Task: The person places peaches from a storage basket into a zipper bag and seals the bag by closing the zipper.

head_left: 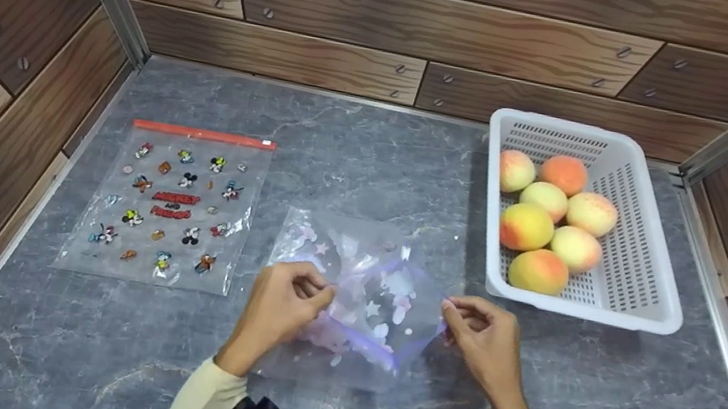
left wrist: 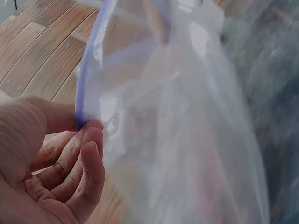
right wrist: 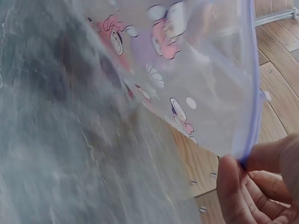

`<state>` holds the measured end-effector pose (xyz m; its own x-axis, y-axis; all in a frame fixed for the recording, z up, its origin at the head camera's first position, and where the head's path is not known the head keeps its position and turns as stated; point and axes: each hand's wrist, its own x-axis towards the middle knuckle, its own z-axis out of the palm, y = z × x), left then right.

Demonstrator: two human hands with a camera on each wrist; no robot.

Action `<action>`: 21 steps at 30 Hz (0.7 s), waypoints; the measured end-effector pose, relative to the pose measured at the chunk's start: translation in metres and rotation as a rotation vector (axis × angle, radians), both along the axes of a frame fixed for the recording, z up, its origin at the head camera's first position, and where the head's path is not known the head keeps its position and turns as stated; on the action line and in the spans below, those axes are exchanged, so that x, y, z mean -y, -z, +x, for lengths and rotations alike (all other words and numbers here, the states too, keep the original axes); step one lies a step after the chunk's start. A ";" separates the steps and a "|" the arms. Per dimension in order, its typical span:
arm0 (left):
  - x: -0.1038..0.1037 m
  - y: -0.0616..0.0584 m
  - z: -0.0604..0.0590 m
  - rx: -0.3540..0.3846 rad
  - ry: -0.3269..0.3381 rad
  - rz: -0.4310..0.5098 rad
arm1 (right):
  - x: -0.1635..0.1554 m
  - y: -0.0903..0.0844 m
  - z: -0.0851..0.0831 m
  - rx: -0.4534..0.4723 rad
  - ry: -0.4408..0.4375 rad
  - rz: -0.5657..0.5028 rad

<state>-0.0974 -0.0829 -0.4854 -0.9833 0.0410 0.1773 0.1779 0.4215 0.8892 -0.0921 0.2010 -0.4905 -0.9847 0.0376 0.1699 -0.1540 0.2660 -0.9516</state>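
Note:
A clear zip bag with a purple zip edge and pink and white cartoon prints stands at the middle of the table, its mouth spread apart. My left hand pinches the purple edge on one side, thumb against curled fingers. On the opposite side my right hand pinches the same edge. The left wrist view shows the hand at one end of the purple strip. In the right wrist view, thumb and forefinger grip the strip's corner, and the bag's printed side hangs beside them.
Flat on the left lies another clear bag with a red zip and cartoon prints. A white plastic basket holding several peaches stands at the right. Wood-patterned walls border the grey marbled table.

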 end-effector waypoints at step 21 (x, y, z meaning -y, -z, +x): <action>0.035 -0.010 0.010 0.037 0.031 -0.078 | -0.023 -0.001 -0.001 -0.076 0.008 0.191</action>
